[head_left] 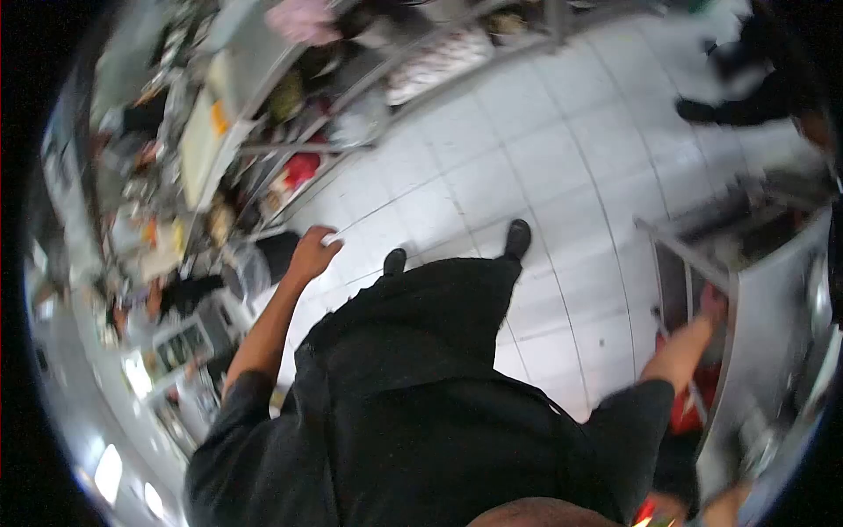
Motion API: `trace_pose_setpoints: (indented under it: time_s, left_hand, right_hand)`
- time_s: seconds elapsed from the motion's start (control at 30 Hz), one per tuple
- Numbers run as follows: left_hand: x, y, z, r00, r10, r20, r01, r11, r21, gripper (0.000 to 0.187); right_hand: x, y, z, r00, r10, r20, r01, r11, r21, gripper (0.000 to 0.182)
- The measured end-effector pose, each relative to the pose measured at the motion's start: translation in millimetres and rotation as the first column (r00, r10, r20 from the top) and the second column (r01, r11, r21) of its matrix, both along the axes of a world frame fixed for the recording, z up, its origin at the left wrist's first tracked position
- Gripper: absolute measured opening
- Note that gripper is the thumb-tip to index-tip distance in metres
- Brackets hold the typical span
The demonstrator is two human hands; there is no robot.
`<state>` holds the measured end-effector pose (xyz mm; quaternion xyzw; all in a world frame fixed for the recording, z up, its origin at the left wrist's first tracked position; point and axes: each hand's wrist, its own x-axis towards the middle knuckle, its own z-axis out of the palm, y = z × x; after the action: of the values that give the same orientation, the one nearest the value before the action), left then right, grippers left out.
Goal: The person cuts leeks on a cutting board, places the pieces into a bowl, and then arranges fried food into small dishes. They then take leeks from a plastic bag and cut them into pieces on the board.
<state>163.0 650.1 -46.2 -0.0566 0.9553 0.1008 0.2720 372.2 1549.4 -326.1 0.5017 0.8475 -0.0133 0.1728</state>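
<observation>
My left hand (pixel 313 253) hangs over the tiled floor (pixel 421 189) at the left, its fingers apart and holding nothing. Near it stands a dark bin with a clear plastic liner (pixel 251 268). On the right, my right hand (pixel 714 306) reaches to the edge of a metal counter (pixel 773 307); its fingers are blurred, and what they touch cannot be made out. Below that arm, something red (pixel 685 408) shows beneath the counter. My black apron (pixel 413 351) fills the middle of the view.
Metal shelving (pixel 351 92) runs across the upper left, with a tray of pale items (pixel 439 66) and a red item (pixel 301 169). Another person's dark shoe (pixel 695 111) is at the upper right. People stand at the far left, and part of someone shows at the bottom right.
</observation>
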Motion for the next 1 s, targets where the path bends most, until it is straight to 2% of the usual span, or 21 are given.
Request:
trace_pose_setpoints:
  time_s: [0.03,0.1,0.17,0.3,0.37,0.4,0.47,0.5,0.53,0.57,0.6,0.63,0.7,0.8,0.87,0.9,1.0]
  left_hand:
    - [1.9,4.4,8.4,1.0,0.029,0.002,-0.029,1.0,0.005,0.04]
    - [3.8,9.0,18.3,0.999,0.042,0.003,-0.042,0.998,-0.054,0.041]
    - [5.1,12.3,18.4,0.999,0.045,0.006,-0.044,0.996,-0.073,0.041]
    - [18.1,9.8,21.1,0.995,0.1,0.022,-0.098,0.992,-0.075,0.042]
    - [25.9,0.9,12.2,0.994,0.107,0.027,-0.104,0.991,-0.089,0.043]
    - [27.3,1.0,11.8,0.993,0.106,0.046,-0.102,0.992,-0.079,0.043]
    - [27.1,0.2,9.7,0.991,0.112,0.079,-0.108,0.993,-0.056,0.043]
    - [27.7,-1.6,9.6,0.989,0.124,0.076,-0.122,0.992,-0.032,0.043]
    - [30.2,-4.4,7.7,0.987,0.14,0.074,-0.14,0.99,-0.007,0.044]
    - [33.5,-9.4,6.3,0.985,0.158,0.074,-0.16,0.987,0.016,0.044]
    - [38.5,-19.7,-1.9,0.99,0.125,0.058,-0.126,0.992,0.013,0.045]
    - [42.5,-24.1,-1.4,0.986,0.151,0.067,-0.153,0.988,0.031,0.045]
    - [48.1,-35.6,-0.7,0.977,0.197,0.079,-0.202,0.977,0.073,0.045]
    - [68.3,-74.9,-15.6,0.976,0.218,0.015,-0.217,0.966,0.14,0.045]
    - [82.5,-107.3,-21.4,0.961,0.276,0.028,-0.276,0.944,0.18,0.045]
    - [94.5,-130.5,-33.3,0.962,0.273,-0.028,-0.261,0.941,0.214,0.044]
    - [122.8,-202.8,-61.6,0.939,0.342,-0.047,-0.323,0.918,0.231,0.048]
  right_hand:
    - [12.1,28.1,-28.4,0.987,0.047,-0.153,-0.046,0.999,0.007,0.069]
    - [32.1,74.0,-84.2,0.87,0.079,-0.487,-0.114,0.993,-0.041,0.063]
    - [38.1,71.5,-110.6,0.842,0.017,-0.539,-0.095,0.989,-0.117,0.056]
    - [78.3,65.0,-117.3,0.803,-0.121,-0.584,-0.024,0.972,-0.234,0.045]
    - [103.4,14.2,-85.2,0.958,0.016,-0.285,0.025,0.99,0.139,0.049]
    - [115.9,-12.8,-67.9,0.994,0.009,-0.111,0.025,0.952,0.306,0.057]
    - [125.1,-85.7,-18.4,0.988,-0.124,-0.088,0.139,0.973,0.187,0.053]
    - [150.6,-100.5,-32.6,0.972,-0.171,-0.161,0.21,0.939,0.271,0.056]
    - [145.8,-151.2,16.4,0.982,-0.141,-0.129,0.166,0.965,0.203,0.06]
    - [167.4,-172.5,12.7,0.981,-0.189,-0.053,0.196,0.959,0.207,0.059]
    - [181.8,-205.6,22.6,0.999,-0.019,0.037,0.008,0.962,0.272,0.058]
    - [205.7,-224.5,12.5,0.976,-0.121,0.18,0.078,0.97,0.23,0.054]
    - [219.8,-283.8,19.6,0.955,-0.205,0.216,0.205,0.978,0.021,0.048]
    - [198.8,-367.1,36.7,0.942,-0.336,-0.01,0.314,0.889,-0.333,0.039]
    - [161.7,-418.7,43.7,0.879,-0.434,-0.199,0.27,0.796,-0.542,0.034]
    - [135.2,-445.9,50.5,0.833,-0.474,-0.286,0.21,0.749,-0.628,0.032]
    - [40.1,-536.9,82.2,0.706,-0.517,-0.484,-0.046,0.648,-0.76,0.027]
